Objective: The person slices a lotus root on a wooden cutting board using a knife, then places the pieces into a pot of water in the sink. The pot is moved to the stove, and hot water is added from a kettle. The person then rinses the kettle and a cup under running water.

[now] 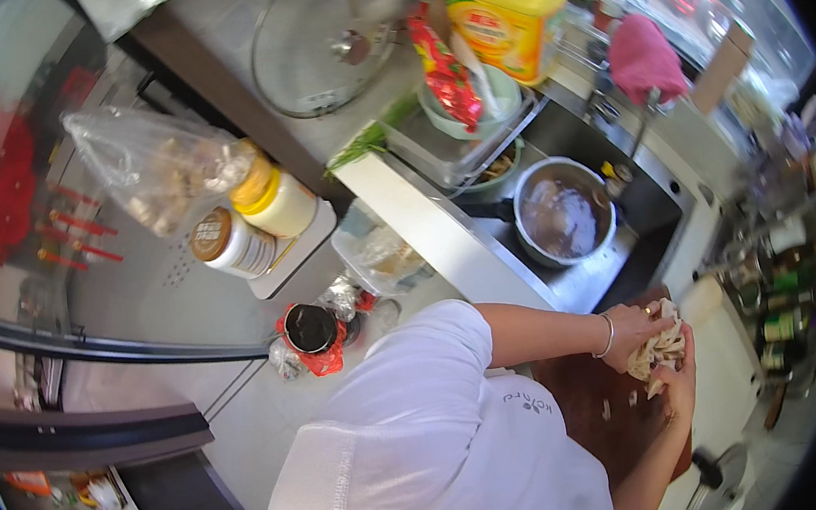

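Observation:
My left hand (pixel 636 335), with a bracelet and a ring, grips a clump of pale, uneven food pieces (pixel 660 351) from the upper left. Around the lower right side of the same clump curls my right hand (pixel 678 383). What the pieces are exactly I cannot tell. Both hands are above a reddish-brown cutting board (pixel 582 394), on which a few small pale scraps lie. Part of the board is hidden by my white shirt and my arms. A pot (pixel 565 210) with cloudy liquid and pale contents stands in the sink beyond my left forearm.
The sink (pixel 646 228) adjoins the counter. Beside it are a clear tray (pixel 442 153), a pale green bowl (pixel 474 107) and a yellow detergent jug (pixel 505 13). A glass lid (pixel 324 45), jars (pixel 281 205) and a bagged food (pixel 163 162) stand farther left. Bottles (pixel 782 325) line the right.

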Available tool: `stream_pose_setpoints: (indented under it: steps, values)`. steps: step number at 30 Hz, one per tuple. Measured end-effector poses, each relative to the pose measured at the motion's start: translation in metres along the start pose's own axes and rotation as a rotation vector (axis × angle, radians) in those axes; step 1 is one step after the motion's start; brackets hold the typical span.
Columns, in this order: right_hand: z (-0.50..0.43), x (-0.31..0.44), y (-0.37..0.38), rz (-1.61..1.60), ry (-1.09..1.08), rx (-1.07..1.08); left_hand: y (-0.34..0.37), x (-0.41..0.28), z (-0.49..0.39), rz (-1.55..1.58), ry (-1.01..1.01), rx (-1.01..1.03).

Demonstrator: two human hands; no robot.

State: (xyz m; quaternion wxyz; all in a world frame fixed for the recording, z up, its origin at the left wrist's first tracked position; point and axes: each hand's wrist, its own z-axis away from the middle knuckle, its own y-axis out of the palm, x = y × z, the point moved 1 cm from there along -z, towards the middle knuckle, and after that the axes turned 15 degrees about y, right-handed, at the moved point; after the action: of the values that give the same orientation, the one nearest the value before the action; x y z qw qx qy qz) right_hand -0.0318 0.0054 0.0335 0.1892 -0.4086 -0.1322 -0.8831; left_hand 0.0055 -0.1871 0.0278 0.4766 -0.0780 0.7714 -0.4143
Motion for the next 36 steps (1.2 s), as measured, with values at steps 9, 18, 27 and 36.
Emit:
stream_pose_setpoints:
  steps: [9, 18, 27, 36]
  values:
    - [-0.137, 0.038, 0.131, 0.21, 0.163, 0.319, -0.063, 0.119, 0.095, 0.149, -0.377, -0.112]
    - [-0.25, 0.039, 0.161, 0.286, 0.482, 0.242, -0.091, 0.237, 0.095, 0.114, -0.424, 0.12]
    - [-0.29, 0.006, 0.174, 0.472, 0.32, -0.179, -0.053, 0.287, 0.067, -0.288, -0.469, 0.252]
    - [-0.115, 0.003, 0.069, 0.396, -0.159, -0.411, -0.095, 0.238, 0.103, -0.469, -0.348, -0.1]
